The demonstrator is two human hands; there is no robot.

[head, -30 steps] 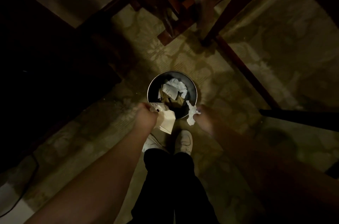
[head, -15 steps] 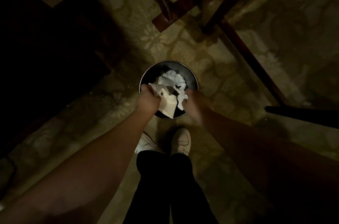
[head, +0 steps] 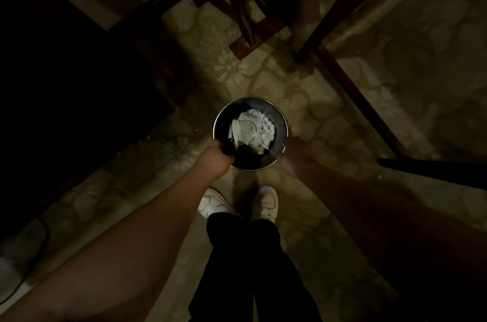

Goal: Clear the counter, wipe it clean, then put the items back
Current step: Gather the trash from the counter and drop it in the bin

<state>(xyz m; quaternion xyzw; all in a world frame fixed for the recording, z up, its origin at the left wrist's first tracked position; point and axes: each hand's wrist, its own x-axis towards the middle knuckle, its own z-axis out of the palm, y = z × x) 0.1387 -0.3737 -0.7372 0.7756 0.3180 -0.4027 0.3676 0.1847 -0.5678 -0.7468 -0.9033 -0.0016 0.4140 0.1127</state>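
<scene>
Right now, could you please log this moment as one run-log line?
phase: trash disposal | left hand: at bin rim | right hand: at rim | bin contents: crumpled paper

glossy metal bin (head: pixel 280 121) (crumpled paper (head: pixel 253 130) inside) on matt patterned carpet (head: pixel 311 100).

dim view, hands (head: pixel 220 161) at bin (head: pixel 282 124), paper (head: pixel 253 130) inside
</scene>
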